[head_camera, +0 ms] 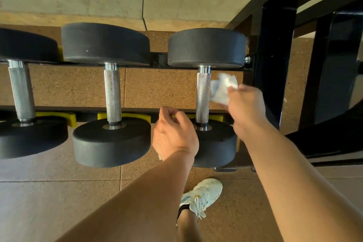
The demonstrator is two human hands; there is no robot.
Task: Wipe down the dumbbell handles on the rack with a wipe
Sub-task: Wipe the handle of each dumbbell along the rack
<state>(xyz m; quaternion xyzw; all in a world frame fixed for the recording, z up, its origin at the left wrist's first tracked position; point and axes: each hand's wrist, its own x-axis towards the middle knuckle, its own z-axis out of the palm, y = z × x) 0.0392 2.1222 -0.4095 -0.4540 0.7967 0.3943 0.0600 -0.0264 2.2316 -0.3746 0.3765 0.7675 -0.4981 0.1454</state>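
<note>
Black rack [275, 49], two rails, yellow cradle pads [125, 116]. Three black-ended dumbbells across rails: left dumbbell [21, 92], middle dumbbell [112, 94], right dumbbell [203, 96], knurled steel handles bare. No readable brand, label or weight marking. Right hand [245, 104] pinches crumpled white wipe [222, 88] at fingertips; wipe sticks out past fingers, just right of right dumbbell's handle, contact uncertain. Left hand [173, 133] over that dumbbell's near end, fingers curled, holding nothing visible. White sneaker [202, 194] on floor below.
</note>
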